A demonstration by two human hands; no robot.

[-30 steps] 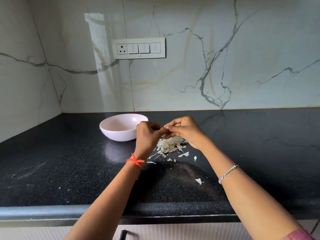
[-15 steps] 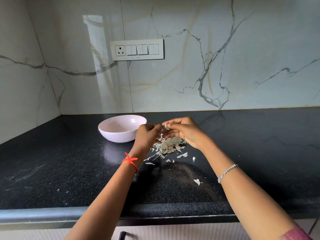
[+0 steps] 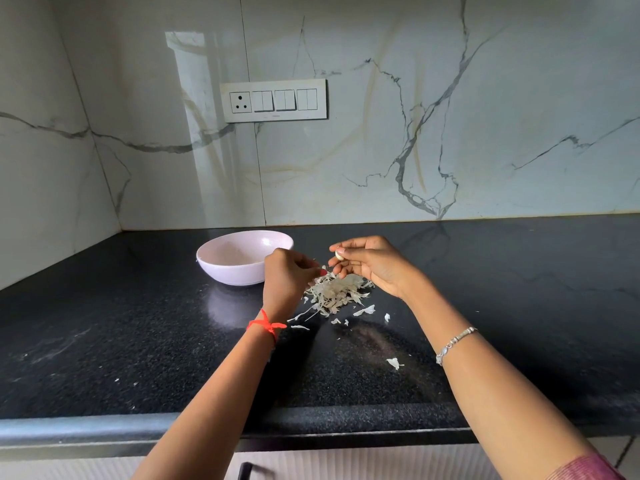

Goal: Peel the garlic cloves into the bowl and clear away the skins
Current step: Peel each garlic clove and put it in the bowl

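Observation:
My right hand (image 3: 372,263) pinches a small pale garlic clove (image 3: 339,254) between thumb and fingertips, just above a heap of papery garlic skins (image 3: 336,292) on the black counter. My left hand (image 3: 287,275) hovers left of the heap with fingers curled, pinching a thin strip of skin (image 3: 322,270) at its fingertips. A pale pink bowl (image 3: 225,268) sits on the counter just left of and behind my left hand; what lies inside it is not visible.
Loose skin flakes lie scattered toward me, one (image 3: 393,363) near my right forearm. The black granite counter (image 3: 104,341) meets marble walls at the back and left. A switch panel (image 3: 273,100) is on the back wall. The counter's front edge runs below my arms.
My hands have drawn apart: the right now holds the clove clear, the left has pulled away leftward with a bit of skin. The camera view has shifted slightly.

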